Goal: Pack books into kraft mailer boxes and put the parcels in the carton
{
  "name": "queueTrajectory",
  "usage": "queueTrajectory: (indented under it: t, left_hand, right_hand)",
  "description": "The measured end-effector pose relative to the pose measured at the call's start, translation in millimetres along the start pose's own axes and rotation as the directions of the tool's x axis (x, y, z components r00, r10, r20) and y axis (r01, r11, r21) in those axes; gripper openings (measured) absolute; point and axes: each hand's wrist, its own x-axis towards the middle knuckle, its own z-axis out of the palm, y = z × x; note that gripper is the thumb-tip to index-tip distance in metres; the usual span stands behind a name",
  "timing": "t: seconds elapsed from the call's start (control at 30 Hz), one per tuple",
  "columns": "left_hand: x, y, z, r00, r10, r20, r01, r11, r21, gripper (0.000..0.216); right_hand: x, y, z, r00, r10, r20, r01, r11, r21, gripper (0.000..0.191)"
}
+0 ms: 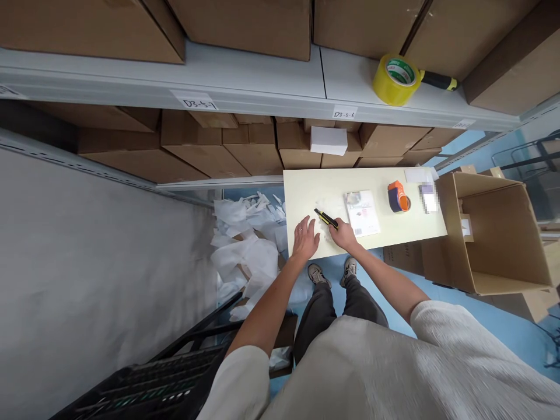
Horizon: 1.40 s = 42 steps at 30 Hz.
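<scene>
In the head view my right hand is closed around a black and yellow utility knife. Its tip points left and away from me over the pale table. My left hand rests near the table's left end, fingers spread, holding nothing. Something faint and whitish lies around the knife; I cannot make out what it is. Just right of the knife lies a flat white packet or book with printing and a barcode. An orange and purple tape dispenser stands farther right.
A large cardboard box gapes at the table's right end. White scrap sheets heap on the floor at left. On the shelf sit a yellow tape roll and several cartons. A white box lies behind the table.
</scene>
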Motion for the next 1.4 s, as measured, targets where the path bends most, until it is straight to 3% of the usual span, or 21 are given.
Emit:
queueTrajectory:
  t: [0.33,0.5,0.73,1.1,1.27,1.4]
  left_hand:
    - [4.8,-10.4,-13.7,0.993,-0.087,-0.082,0.081,0.993,-0.082,0.066]
    - [10.1,-1.4,-13.7,0.993,-0.087,-0.084,0.072,0.983,-0.168,0.072]
    - [33.6,16.1,-3.6,0.998,0.039,0.051,-0.029,0.983,-0.183,0.077]
    - [47.0,0.0,-1.8,0.972,-0.086,0.217,0.088,0.996,0.001,0.079]
    - [48.4,8.3,-11.7,0.937,-0.146,0.318,0.116,0.987,0.111,0.09]
    - [48.5,17.0,-15.7,0.919,-0.182,0.351,0.132,0.978,0.16,0.092]
  right_hand:
    - [-28.1,22.7,2.3,1.0,0.008,0.026,-0.008,1.0,0.023,0.023]
    - [-45.7,37.2,5.6,0.998,-0.001,0.056,0.0,1.0,0.021,0.022]
    - [-62.2,50.8,11.3,0.998,-0.008,0.068,0.01,0.999,-0.038,0.02]
    - [-86.4,70.4,10.3,0.993,-0.04,0.109,0.046,0.997,-0.057,0.023]
    - [-94.7,80.6,1.3,0.994,-0.092,0.059,0.084,0.989,0.125,0.024]
    - [-93.4,87.2,-18.7,0.998,-0.024,-0.066,0.048,0.922,0.385,0.04]
